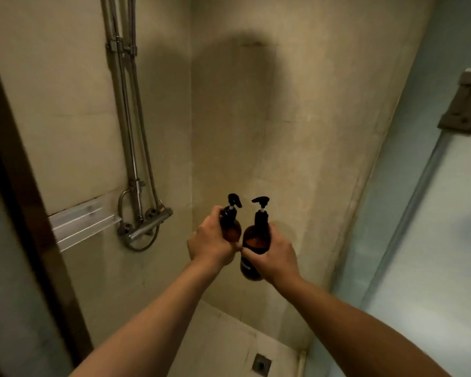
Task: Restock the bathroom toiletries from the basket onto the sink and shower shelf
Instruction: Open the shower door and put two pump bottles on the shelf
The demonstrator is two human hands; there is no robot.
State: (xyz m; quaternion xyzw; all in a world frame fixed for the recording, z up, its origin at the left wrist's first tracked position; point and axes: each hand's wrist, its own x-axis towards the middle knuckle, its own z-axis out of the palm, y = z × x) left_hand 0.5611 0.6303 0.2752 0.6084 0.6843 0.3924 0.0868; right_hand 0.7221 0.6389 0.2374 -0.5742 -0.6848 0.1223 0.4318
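Observation:
I hold two amber pump bottles with black pumps out in front of me inside the shower stall. My left hand (211,240) is shut on the smaller amber bottle (231,227). My right hand (275,257) is shut on the larger amber bottle (253,243), which has a dark label low on its side. The two bottles stand nearly upright, side by side and almost touching. A clear shower shelf (85,223) is fixed to the left wall, lower left of the bottles, with nothing on it. No basket or sink is in view.
A chrome shower mixer (147,225) with riser pipes (128,118) and a hose hangs on the left wall just right of the shelf. A dark door frame (25,191) runs down the left. A glass panel with a hinge (465,104) stands right. A floor drain (261,363) lies below.

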